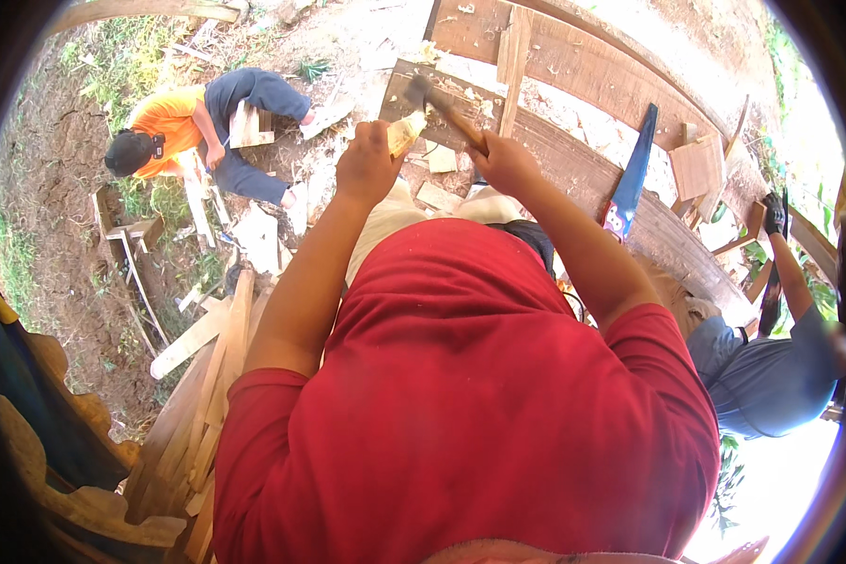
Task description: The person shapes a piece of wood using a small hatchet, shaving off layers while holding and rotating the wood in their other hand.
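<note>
My left hand (368, 164) is closed around a pale yellow piece of wood (407, 133), held up over the end of a plank (555, 130). In my right hand (508, 165) is the wooden handle of a short tool (454, 115). Its dark metal head sits just above and beside the wood piece; whether it is a hatchet or a hammer I cannot tell. Pale shavings and chips lie on the planks around it. A handsaw (633, 174) with a blue blade rests on the plank to the right of my right arm.
At the far left a person in an orange shirt (169, 117) sits on the ground with a wood piece. On the right, another person in a dark shirt (771, 376) has a gloved hand raised. Boards (207, 385) are stacked at the lower left. Offcuts (696, 167) stand beyond the saw.
</note>
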Demonstrator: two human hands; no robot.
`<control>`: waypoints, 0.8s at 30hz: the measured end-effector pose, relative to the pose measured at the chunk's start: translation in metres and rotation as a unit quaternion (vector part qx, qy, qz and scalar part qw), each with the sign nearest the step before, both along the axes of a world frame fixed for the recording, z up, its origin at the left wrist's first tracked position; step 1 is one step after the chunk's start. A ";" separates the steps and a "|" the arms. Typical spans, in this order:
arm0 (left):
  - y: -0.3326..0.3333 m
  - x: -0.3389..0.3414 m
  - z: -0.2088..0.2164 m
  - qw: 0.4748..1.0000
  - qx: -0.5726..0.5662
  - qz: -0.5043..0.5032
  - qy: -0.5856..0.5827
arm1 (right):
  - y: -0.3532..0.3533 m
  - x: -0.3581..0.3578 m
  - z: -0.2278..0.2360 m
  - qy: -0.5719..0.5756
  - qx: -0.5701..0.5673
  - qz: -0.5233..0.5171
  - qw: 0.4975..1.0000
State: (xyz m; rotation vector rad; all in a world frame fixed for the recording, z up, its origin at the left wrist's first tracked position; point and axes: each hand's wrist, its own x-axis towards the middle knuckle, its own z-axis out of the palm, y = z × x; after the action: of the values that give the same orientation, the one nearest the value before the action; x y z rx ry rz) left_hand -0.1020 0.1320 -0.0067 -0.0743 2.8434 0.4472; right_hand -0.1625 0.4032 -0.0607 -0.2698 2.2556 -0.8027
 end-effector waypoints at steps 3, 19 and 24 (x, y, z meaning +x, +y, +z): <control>-0.001 0.000 0.001 1.000 0.003 -0.002 0.004 | 0.002 -0.002 -0.006 0.012 0.040 0.039 0.998; -0.007 -0.005 0.003 0.999 -0.011 -0.039 0.006 | 0.005 -0.014 0.003 0.054 -0.029 0.020 0.998; -0.015 -0.012 0.007 0.995 -0.035 -0.077 -0.044 | 0.008 -0.016 -0.015 0.053 0.017 0.068 0.996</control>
State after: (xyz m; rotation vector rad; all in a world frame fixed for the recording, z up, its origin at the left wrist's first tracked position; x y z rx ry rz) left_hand -0.1139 0.1166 -0.0002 0.1086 2.7522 0.3037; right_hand -0.1789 0.4116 -0.0759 -0.4530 2.3190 -0.6924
